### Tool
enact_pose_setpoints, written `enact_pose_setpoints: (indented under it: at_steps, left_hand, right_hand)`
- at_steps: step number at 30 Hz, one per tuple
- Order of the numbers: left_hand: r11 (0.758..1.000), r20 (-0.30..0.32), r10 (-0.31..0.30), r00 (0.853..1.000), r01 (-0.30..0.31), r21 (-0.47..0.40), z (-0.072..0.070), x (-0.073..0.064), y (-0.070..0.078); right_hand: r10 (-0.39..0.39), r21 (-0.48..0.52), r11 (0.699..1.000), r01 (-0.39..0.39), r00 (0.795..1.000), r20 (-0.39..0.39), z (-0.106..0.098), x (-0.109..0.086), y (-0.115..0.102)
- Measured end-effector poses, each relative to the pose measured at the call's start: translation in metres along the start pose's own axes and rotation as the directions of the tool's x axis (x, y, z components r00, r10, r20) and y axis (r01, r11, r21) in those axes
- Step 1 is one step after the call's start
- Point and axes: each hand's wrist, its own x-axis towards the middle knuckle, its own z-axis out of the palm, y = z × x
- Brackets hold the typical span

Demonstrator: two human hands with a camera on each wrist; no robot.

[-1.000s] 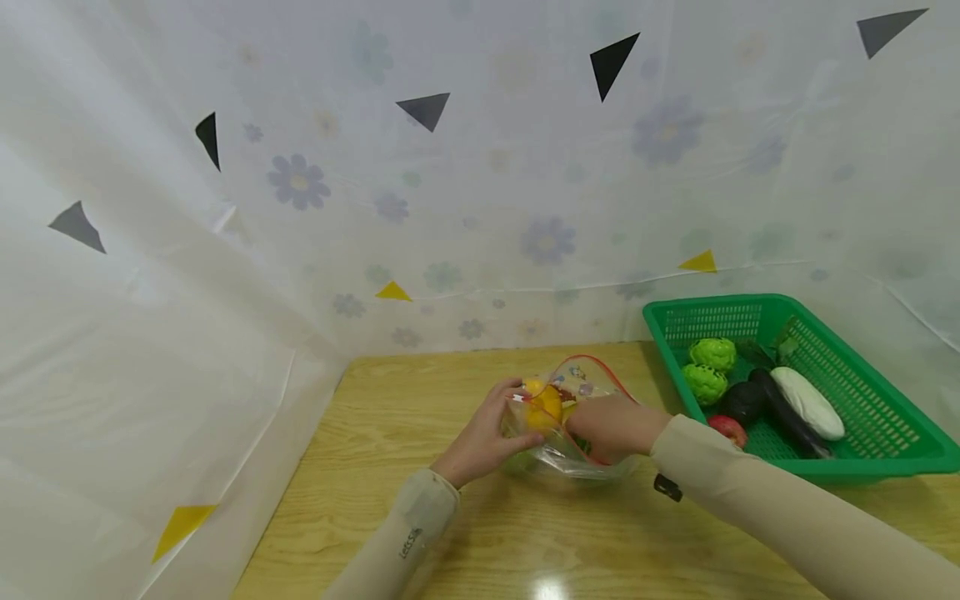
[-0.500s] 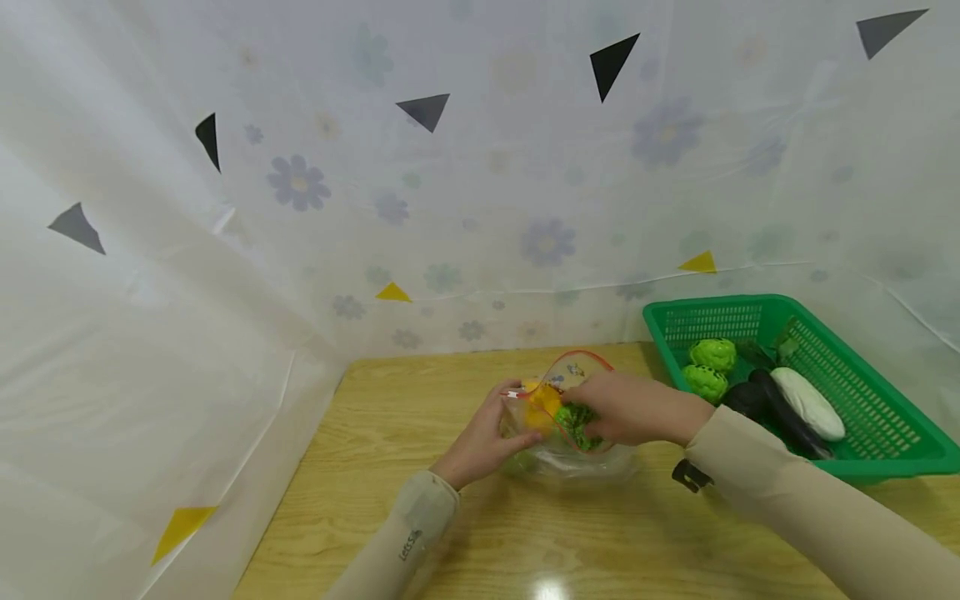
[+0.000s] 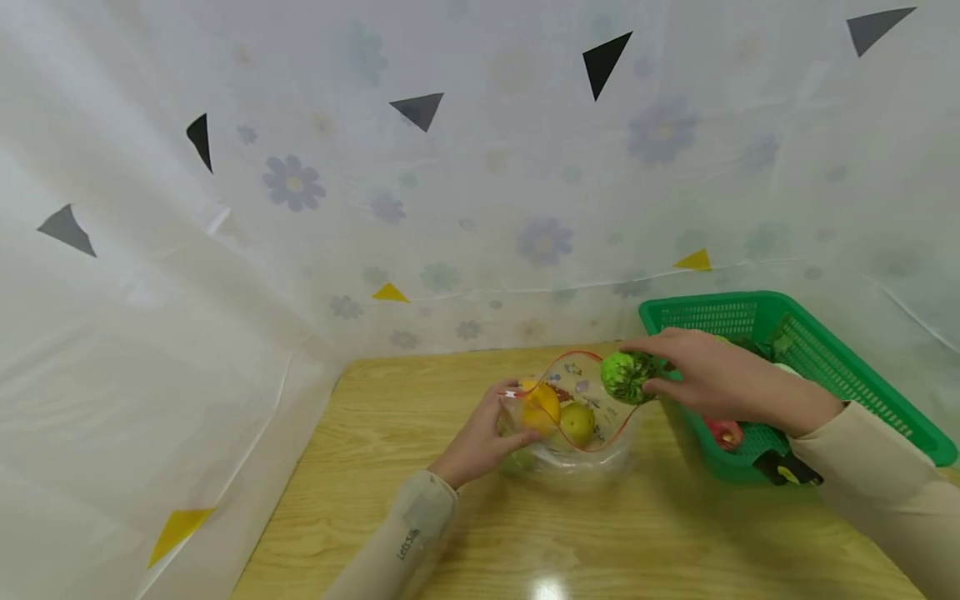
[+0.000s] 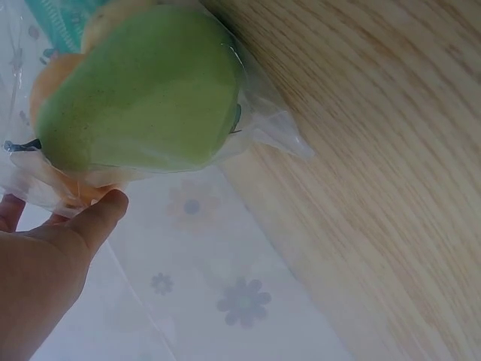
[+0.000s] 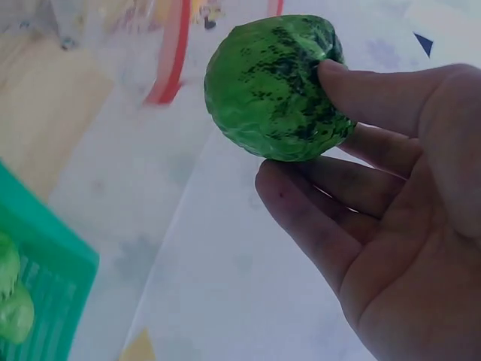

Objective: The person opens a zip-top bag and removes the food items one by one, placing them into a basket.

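Note:
A clear zip bag (image 3: 581,465) with a red closure sits on the wooden table, its mouth wide apart. My left hand (image 3: 474,443) holds the bag's left side, thumb in front and fingers behind. Inside are an orange-yellow fruit (image 3: 542,407) and a rounder yellow-green fruit (image 3: 577,423). In the left wrist view, a green pear (image 4: 143,94) shows through the plastic. My right hand (image 3: 716,375) pinches a small green cabbage (image 3: 626,377) with dark speckles, above the bag's right rim. Thumb and fingertips grip it in the right wrist view (image 5: 274,90).
A green plastic basket (image 3: 705,298) stands on the right, partly hidden by my right arm. A red apple (image 3: 724,433) lies inside it near the front left. White flowered sheeting (image 3: 480,208) hangs behind the table (image 3: 375,517) and along the left side.
My right hand has come up out of the bag and moved right, carrying the green cabbage. The yellow-green fruit is now visible in the bag. My left hand has stayed put.

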Motion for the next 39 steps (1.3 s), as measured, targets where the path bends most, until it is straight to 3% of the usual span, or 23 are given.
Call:
enact_pose_setpoints:
  at_steps: [6, 10, 15, 19, 23, 31, 35, 39]
  left_hand:
    - [1.000, -0.001, -0.011, 1.000, 0.011, 0.009, 0.001, 0.002, 0.000]
    - [1.000, 0.000, 0.004, 1.000, -0.004, -0.016, -0.001, 0.001, -0.001]
    - [0.998, -0.004, 0.019, 1.000, -0.019, -0.052, -0.003, 0.000, -0.003]
    - [0.997, 0.000, 0.016, 1.000, -0.016, -0.069, -0.004, 0.001, -0.003]
    - [0.997, 0.002, 0.015, 1.000, -0.014, -0.081, -0.004, 0.001, -0.003]
    - [0.997, -0.001, 0.016, 1.000, -0.016, -0.072, -0.006, -0.002, -0.002]
    - [0.998, -0.014, 0.020, 1.000, -0.021, -0.065, -0.008, -0.002, -0.002]
    - [0.999, -0.017, 0.005, 1.000, -0.006, -0.044, -0.008, -0.004, -0.003]
  right_hand:
    - [0.093, -0.060, 0.994, -0.095, 0.995, -0.031, -0.006, -0.034, 0.036]
    - [0.164, -0.089, 0.983, -0.158, 0.985, 0.060, 0.006, -0.053, 0.066]
    - [0.222, -0.081, 0.974, -0.209, 0.952, 0.210, 0.025, -0.067, 0.098]
    - [0.259, -0.083, 0.966, -0.246, 0.930, 0.261, 0.034, -0.076, 0.116]
    - [0.261, -0.090, 0.965, -0.246, 0.927, 0.270, 0.042, -0.082, 0.129]
    - [0.247, -0.091, 0.968, -0.232, 0.938, 0.243, 0.053, -0.082, 0.134]
    - [0.220, -0.138, 0.970, -0.198, 0.962, 0.163, 0.051, -0.076, 0.118]
    - [0.144, -0.151, 0.980, -0.133, 0.988, 0.064, 0.048, -0.062, 0.087]
